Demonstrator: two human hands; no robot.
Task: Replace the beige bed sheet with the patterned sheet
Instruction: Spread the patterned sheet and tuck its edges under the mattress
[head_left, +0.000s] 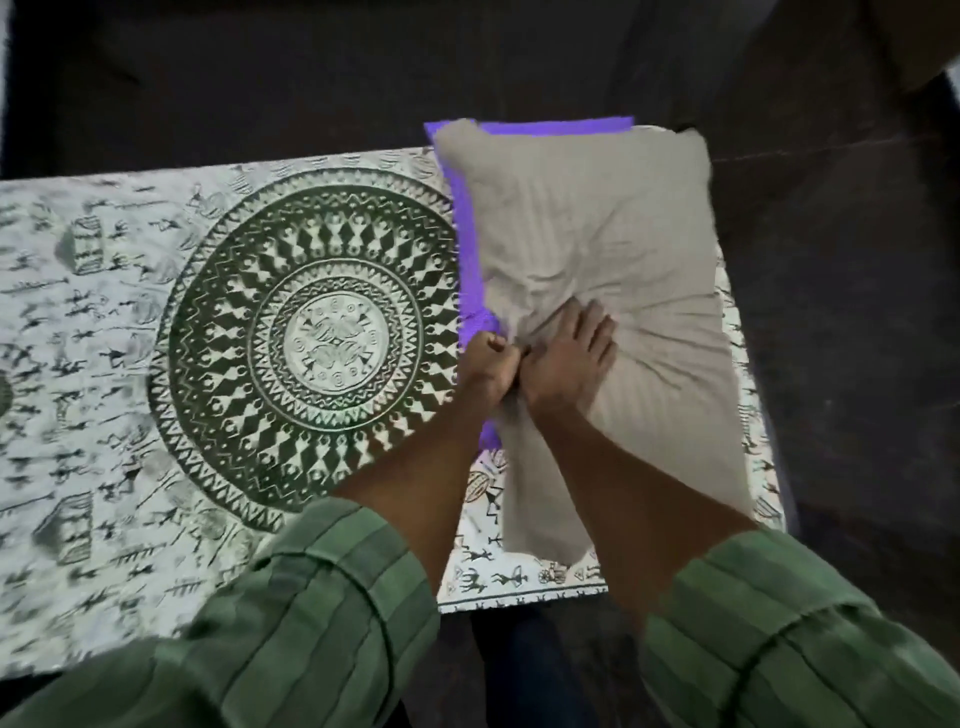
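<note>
Left hand (485, 366) clenches bunched beige pillowcase (597, 270) fabric; right hand (569, 358) presses flat upon it, both above the patterned sheet (208, 322).

The patterned sheet (156, 332) is off-white with dark green-black print: a large round mandala of zigzag rings left of centre, small stick-like figures around it. The pillow (597, 249) at upper right is plain beige with faint stripes. Purple fabric (467, 260) edges its left side. Both sleeves (311, 613) are green with darker stripes.
</note>
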